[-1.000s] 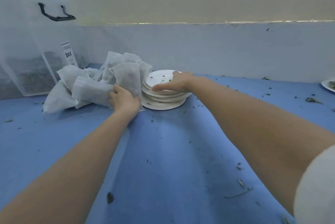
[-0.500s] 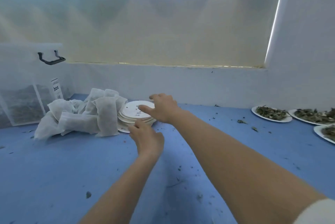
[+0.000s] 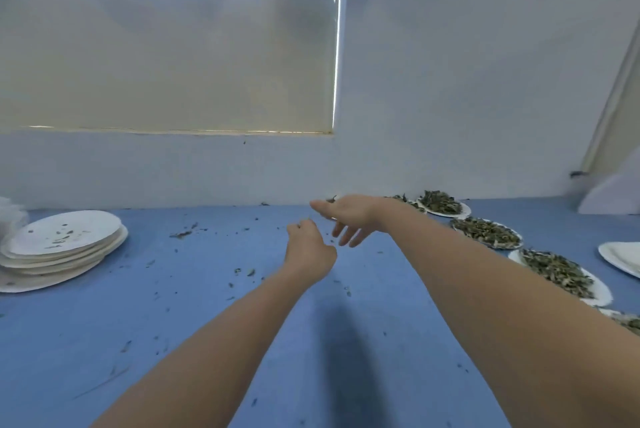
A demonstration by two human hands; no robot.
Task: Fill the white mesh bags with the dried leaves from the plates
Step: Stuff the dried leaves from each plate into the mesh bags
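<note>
**Both hands free above the blue table**

Right hand (image 3: 349, 218) spread loose, left hand (image 3: 310, 251) loosely curled, holding nothing. Leaf-laden plates (image 3: 485, 232) lined up right of both; emptied plate stack (image 3: 65, 247) far left, well apart. Table (image 3: 207, 306) littered with crumbs.

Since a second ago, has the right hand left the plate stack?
Yes. The right hand is off the plate stack, now well to its right, toward the leaf plates.

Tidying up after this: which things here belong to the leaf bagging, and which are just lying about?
For the job:
plates of dried leaves
left hand
right hand

Lying about:
stack of emptied plates
leaf crumbs on the blue table
</note>
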